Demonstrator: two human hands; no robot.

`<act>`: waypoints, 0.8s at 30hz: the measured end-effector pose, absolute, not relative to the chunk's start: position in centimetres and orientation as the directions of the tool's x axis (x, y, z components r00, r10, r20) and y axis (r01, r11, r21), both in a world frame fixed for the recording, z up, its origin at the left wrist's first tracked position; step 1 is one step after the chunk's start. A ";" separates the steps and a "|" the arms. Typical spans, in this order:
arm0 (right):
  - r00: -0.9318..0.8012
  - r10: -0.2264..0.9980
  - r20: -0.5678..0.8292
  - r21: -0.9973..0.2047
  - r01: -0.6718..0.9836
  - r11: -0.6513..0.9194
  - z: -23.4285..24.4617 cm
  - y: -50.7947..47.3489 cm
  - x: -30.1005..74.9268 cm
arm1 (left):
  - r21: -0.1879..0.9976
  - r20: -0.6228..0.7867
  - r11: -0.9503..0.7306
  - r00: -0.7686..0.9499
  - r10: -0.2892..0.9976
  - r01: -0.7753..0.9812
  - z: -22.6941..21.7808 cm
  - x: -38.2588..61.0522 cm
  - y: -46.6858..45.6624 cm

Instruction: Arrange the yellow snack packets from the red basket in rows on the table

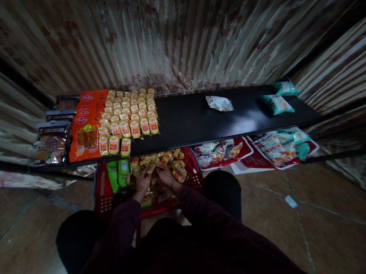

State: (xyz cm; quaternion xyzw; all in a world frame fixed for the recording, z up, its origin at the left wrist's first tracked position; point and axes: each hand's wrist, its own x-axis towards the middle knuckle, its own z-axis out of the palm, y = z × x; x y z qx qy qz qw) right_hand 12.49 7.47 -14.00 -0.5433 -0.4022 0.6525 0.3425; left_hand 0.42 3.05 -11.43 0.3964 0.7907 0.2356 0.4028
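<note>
Both my hands are low inside a red basket (103,191) below the shelf edge. My left hand (143,182) closes on small yellow wrapped snack cakes (152,168) near the basket's middle. Just to its right, my right hand (166,175) is closed at the other side of the same cakes; its fingertips are dim and partly hidden. More wrapped cakes (179,170) lie loose around the hands. Green packets (118,174) stand in the basket's left part. On the shelf above, several rows of the same kind of cake (125,128) stand side by side.
On the black shelf (182,124), orange snack bags (87,126) and dark bags (51,143) sit at the left. A white packet (220,103) and teal packets (278,104) lie farther right. Beneath are red baskets of white bags (275,150). A curtain (171,42) hangs behind.
</note>
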 end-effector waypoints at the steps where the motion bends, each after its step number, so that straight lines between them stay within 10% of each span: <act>1: -0.147 0.885 -0.442 -0.894 -0.012 -0.449 -13.9 7.2 12.6 | 0.712 -0.489 0.604 -0.364 0.793 0.358 -11.7 0.2 2.9; 7: -0.087 0.866 -0.492 -0.867 -0.044 -0.496 -13.3 6.1 13.4 | 0.723 -0.649 0.689 -0.290 0.703 0.053 -12.5 -0.1 1.6; 24: -0.234 0.747 -0.623 -0.735 -0.151 -0.661 -10.3 3.2 15.3 | 0.726 -0.676 0.686 -0.234 0.699 -0.052 -9.5 0.0 1.3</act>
